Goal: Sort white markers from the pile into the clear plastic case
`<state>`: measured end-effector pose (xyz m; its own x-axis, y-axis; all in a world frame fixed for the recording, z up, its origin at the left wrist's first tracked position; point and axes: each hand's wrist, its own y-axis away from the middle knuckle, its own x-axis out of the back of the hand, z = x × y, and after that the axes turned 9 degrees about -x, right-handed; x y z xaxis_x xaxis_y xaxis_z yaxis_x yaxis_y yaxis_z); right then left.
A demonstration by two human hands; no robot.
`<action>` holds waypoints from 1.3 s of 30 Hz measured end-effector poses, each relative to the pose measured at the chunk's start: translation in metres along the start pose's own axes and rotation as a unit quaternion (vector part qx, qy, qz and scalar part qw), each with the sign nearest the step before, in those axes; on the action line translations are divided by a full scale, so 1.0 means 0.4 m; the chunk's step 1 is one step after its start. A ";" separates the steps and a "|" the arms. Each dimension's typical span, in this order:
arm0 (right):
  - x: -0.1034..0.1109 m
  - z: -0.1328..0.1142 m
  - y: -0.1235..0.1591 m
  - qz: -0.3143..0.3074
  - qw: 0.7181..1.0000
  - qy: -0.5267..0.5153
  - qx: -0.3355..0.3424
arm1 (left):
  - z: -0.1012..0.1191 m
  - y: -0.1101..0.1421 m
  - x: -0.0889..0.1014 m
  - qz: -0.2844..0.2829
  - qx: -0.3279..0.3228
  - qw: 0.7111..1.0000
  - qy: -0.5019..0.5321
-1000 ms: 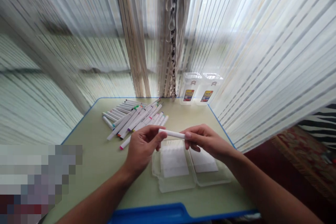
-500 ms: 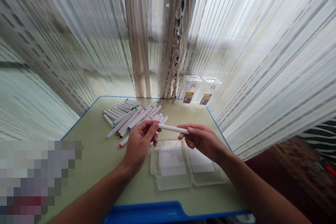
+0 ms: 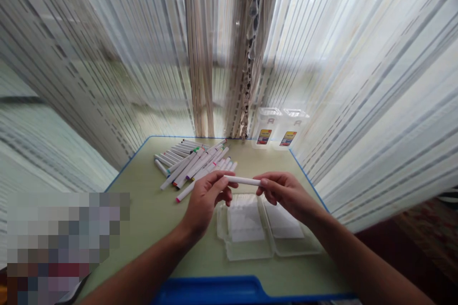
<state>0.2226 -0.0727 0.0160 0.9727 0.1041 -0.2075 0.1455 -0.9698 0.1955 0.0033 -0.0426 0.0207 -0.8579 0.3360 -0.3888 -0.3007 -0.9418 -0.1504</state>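
A white marker [image 3: 244, 180] is held level between my two hands, above the table. My left hand [image 3: 212, 195] pinches its left end between thumb and fingers. At the other end, my right hand [image 3: 281, 188] has its thumb and fingertips closed round the marker. Below the hands lies an opened clear plastic case [image 3: 248, 250], with white paper inserts [image 3: 245, 221] in its halves. Beyond my left hand is a loose pile of white markers [image 3: 193, 162] with coloured ends.
Two clear plastic cases [image 3: 264, 126] with coloured labels stand upright at the table's back right. The light green table [image 3: 143, 219] has a blue rim and a blue tray [image 3: 214, 289] at its front edge. String curtains [image 3: 150, 47] hang behind. A blurred patch covers the lower left.
The view has shifted, so the table and its contents appear slightly further right. Both hands still hold the white marker, which is now nearer to level.
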 end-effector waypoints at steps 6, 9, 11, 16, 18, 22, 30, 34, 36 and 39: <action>0.002 -0.002 0.007 0.016 0.993 0.118 0.004 | -0.009 0.025 0.023 -0.031 0.013 0.999 0.030; -0.006 -0.006 0.015 0.036 0.973 0.227 0.018 | -0.012 0.031 0.023 -0.060 0.017 0.998 0.023; -0.015 -0.006 0.023 0.052 0.950 0.305 0.048 | -0.016 0.032 0.020 -0.085 0.021 0.996 -0.008; -0.041 -0.001 0.042 0.069 0.888 0.434 0.133 | -0.023 0.031 0.011 -0.119 0.035 0.989 -0.075; -0.048 0.001 0.047 0.056 0.876 0.454 0.150 | -0.027 0.031 0.010 -0.125 0.049 0.988 -0.075; -0.050 0.005 0.052 0.043 0.872 0.464 0.150 | -0.028 0.035 0.007 -0.142 0.062 0.986 -0.061; -0.052 0.007 0.052 0.035 0.880 0.449 0.153 | -0.015 0.053 0.003 -0.182 0.066 0.981 -0.028; -0.054 0.007 0.049 0.043 0.886 0.444 0.129 | -0.023 0.052 0.004 -0.156 0.060 0.986 -0.012; -0.055 0.006 0.049 0.039 0.889 0.441 0.118 | -0.028 0.050 0.004 -0.138 0.059 0.988 -0.023; -0.057 0.003 0.049 0.033 0.891 0.440 0.110 | -0.033 0.048 0.004 -0.112 0.051 0.991 -0.060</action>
<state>0.2030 -0.0943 0.0232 0.7578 0.0829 0.6472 0.1370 -0.9900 -0.0336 0.0016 -0.0599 0.0051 -0.8061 0.5388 -0.2447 -0.5245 -0.8420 -0.1261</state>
